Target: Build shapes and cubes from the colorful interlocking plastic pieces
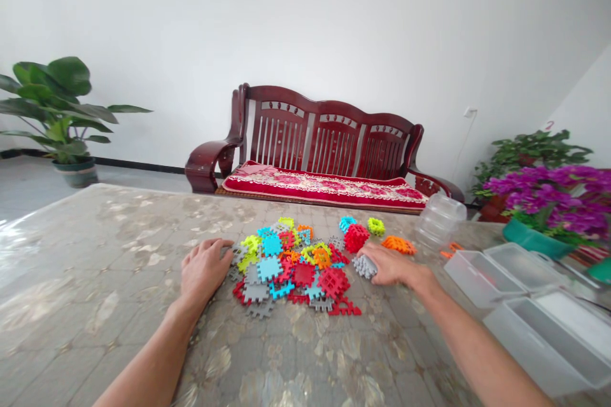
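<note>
The right hand (389,265) grips a grey stack (365,267) on the floral worktop (128,254); the left hand (205,264) lies loose beside coloured pieces (270,268). Beyond the far edge stands 1 bench (334,143).

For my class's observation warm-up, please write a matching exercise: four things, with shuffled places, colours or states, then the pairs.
1. Left hand
2. Right hand
3. Flowerpot
4. Seat cover

A. Red, patterned, on the bench
B. Gripping grey toothed tiles
C. Teal, under purple flowers
D. On the table, left of the tile pile

Pairs: 1-D, 2-B, 3-C, 4-A
</note>
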